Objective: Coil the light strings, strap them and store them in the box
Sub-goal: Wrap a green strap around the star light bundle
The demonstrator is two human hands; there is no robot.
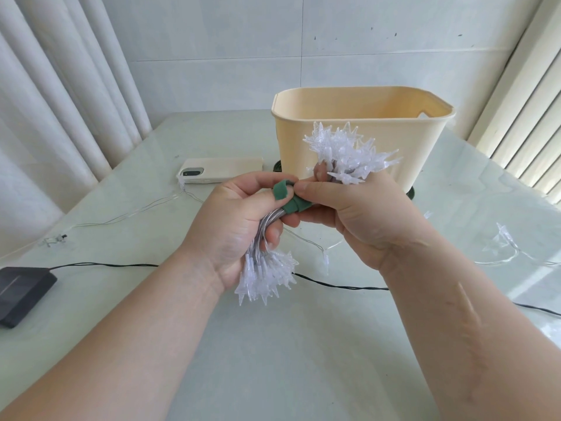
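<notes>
A coiled light string (346,153) with clear star-shaped bulbs is held over the table, stars sticking out at its top right and bottom left ends. A green strap (290,202) wraps the middle of the bundle. My left hand (239,220) grips the bundle's wires and pinches the strap's free end with the thumb. My right hand (358,208) holds the bundle's other side, thumb tip on the strap. Just behind stands the cream plastic box (364,117), open at the top.
A white phone (218,171) lies face down at the left of the box. A dark solar panel (21,291) sits at the left edge, its black cable (340,286) crossing the table. Loose star lights (505,238) and thin clear wire (127,215) lie on the pale tabletop (288,360).
</notes>
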